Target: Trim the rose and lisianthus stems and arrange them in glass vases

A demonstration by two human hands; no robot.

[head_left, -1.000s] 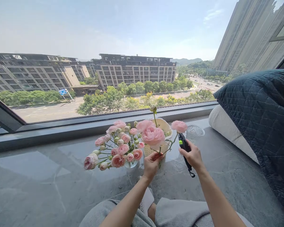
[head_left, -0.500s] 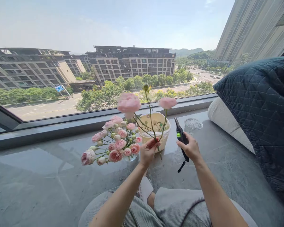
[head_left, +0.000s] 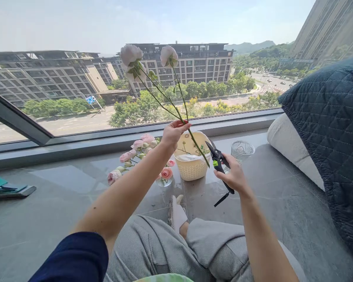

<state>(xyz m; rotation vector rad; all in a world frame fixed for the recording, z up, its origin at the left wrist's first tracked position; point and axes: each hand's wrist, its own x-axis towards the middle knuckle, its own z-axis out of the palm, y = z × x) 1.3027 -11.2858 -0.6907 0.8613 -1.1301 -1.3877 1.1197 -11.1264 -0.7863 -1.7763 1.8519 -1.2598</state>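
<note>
My left hand [head_left: 174, 135] pinches a branched flower stem [head_left: 180, 113] in front of the window, its pale pink blooms raised to the upper left and its cut end slanting down to the right. In my right hand [head_left: 233, 172] are black pruning shears [head_left: 219, 160] with a green catch and a hanging strap. The blades are parted, close beside the lower end of the stem; whether they touch it I cannot tell. Below the stem stands a cream woven-pattern bin [head_left: 191, 170] with green cuttings inside. Pink flowers [head_left: 166, 172] in a glass vase [head_left: 165, 181] are partly hidden behind my left arm.
An empty-looking clear glass bowl [head_left: 242, 149] stands right of the bin. A dark quilted cover [head_left: 326, 117] over a white roll [head_left: 294, 150] fills the right side. A teal object [head_left: 6, 186] lies at far left. The window frame [head_left: 129, 141] runs behind.
My left hand has lifted the stem up and left, tipping it so its lower end points right. The shears have moved slightly left, with their blades now apart near that end.
</note>
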